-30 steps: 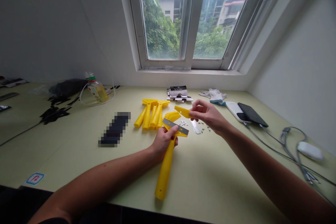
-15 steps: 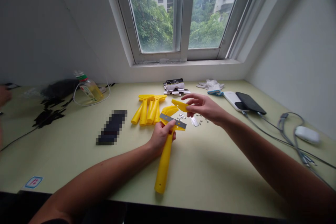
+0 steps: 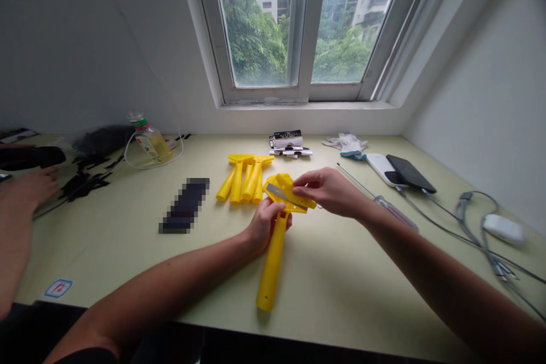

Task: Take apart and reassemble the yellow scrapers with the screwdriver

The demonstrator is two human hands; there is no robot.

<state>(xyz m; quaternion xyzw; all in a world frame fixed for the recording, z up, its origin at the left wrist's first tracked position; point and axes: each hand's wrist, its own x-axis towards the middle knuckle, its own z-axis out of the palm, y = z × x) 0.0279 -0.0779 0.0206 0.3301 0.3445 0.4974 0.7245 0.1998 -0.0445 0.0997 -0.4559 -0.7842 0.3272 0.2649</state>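
My left hand point(image 3: 265, 223) grips a yellow scraper point(image 3: 272, 264) just below its head, the handle pointing toward me. A grey blade point(image 3: 277, 190) lies across the scraper's head. Pinched in my right hand point(image 3: 330, 189) is a yellow cover plate point(image 3: 297, 197), held over the blade at an angle and partly hiding it. Just behind the head sit other yellow plastic pieces point(image 3: 283, 179). Several yellow scraper handles point(image 3: 245, 179) rest in a bunch left of my hands.
A screwdriver point(image 3: 394, 211) lies right of my right hand, near phones or power banks point(image 3: 409, 173) with cables. Small boxes point(image 3: 288, 142) and a glove point(image 3: 347, 144) are at the back. A bottle point(image 3: 151, 145) and another person's hand point(image 3: 40, 187) are left.
My right hand has brought the yellow cover plate down onto the blade on the scraper's head. The screwdriver has come into sight, and another person's hand reaches further in at left.
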